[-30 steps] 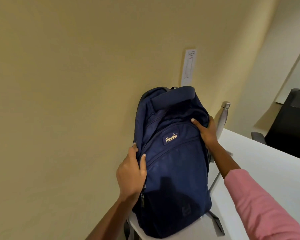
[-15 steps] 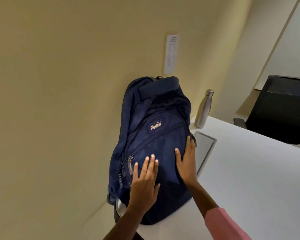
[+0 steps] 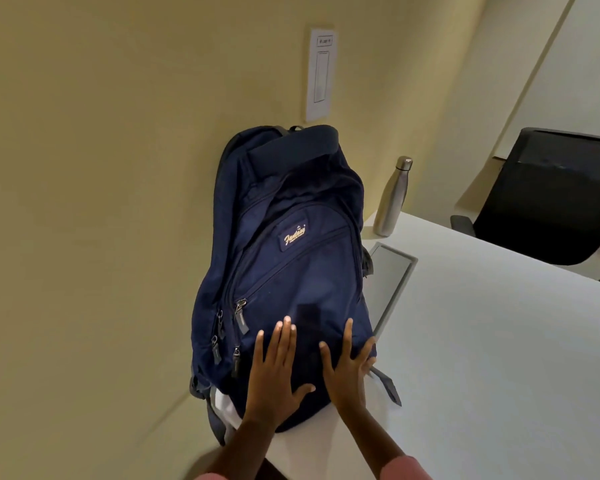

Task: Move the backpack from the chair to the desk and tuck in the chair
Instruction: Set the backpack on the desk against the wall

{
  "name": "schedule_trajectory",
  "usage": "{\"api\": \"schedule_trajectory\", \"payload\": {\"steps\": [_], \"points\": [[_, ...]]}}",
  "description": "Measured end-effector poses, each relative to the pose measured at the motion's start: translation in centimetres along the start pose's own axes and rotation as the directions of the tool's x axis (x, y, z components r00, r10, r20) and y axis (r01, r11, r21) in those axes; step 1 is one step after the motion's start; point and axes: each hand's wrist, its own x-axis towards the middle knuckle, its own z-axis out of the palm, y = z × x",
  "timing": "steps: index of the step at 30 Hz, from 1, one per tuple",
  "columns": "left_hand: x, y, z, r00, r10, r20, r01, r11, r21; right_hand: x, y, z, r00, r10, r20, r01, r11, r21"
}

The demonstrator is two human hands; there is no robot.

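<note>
A navy blue backpack (image 3: 284,265) stands upright on the left corner of the white desk (image 3: 482,341) and leans back against the yellow wall. My left hand (image 3: 274,372) lies flat on its lower front pocket with fingers spread. My right hand (image 3: 347,365) lies flat beside it on the lower right of the bag, fingers apart. Neither hand grips anything. A black chair (image 3: 548,199) stands beyond the desk's far edge at the right.
A steel bottle (image 3: 392,199) stands at the back of the desk by the wall. A grey flat panel (image 3: 390,282) is set in the desk right of the bag. A loose strap (image 3: 388,386) trails on the desk. A white notice (image 3: 320,74) hangs on the wall.
Both hands left the bag's sides and slid down to rest flat on its lower front. The bag has settled upright against the wall.
</note>
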Motion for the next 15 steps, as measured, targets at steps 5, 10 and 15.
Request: {"api": "schedule_trajectory", "payload": {"steps": [5,10,15], "points": [[0.9,-0.3,0.9,0.999,-0.018,-0.044,0.016,0.999,-0.035,2.0,-0.1,0.2,0.998,0.005,0.059,-0.005,1.000,-0.005],[2.3,-0.1,1.3,0.994,-0.063,-0.090,0.057,0.996,-0.063,4.4,-0.9,-0.1,0.987,0.005,0.162,0.001,0.999,-0.041],[2.8,-0.2,1.5,0.993,-0.086,-0.081,0.080,0.994,-0.076,5.2,-1.5,-0.9,0.972,-0.005,0.237,0.022,0.998,-0.066]]}}
